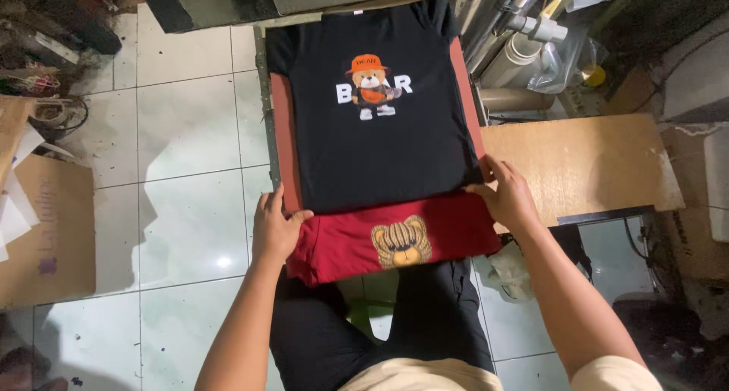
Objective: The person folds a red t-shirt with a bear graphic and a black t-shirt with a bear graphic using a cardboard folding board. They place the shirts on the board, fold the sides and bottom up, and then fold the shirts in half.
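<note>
Directly below you, a black T-shirt (376, 125) with a cartoon bear print lies flat on a red press platen (284, 133). Your left hand (275, 228) and right hand (507, 195) each pinch its near hem (one at each corner). A dark red T-shirt (395, 239) sits nearer, touching both hands.

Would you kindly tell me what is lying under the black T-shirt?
The black T-shirt lies on a red platen, visible along both sides. A dark red shirt with a bear print sticks out beneath its bottom hem. How far that shirt extends underneath is covered.
</note>
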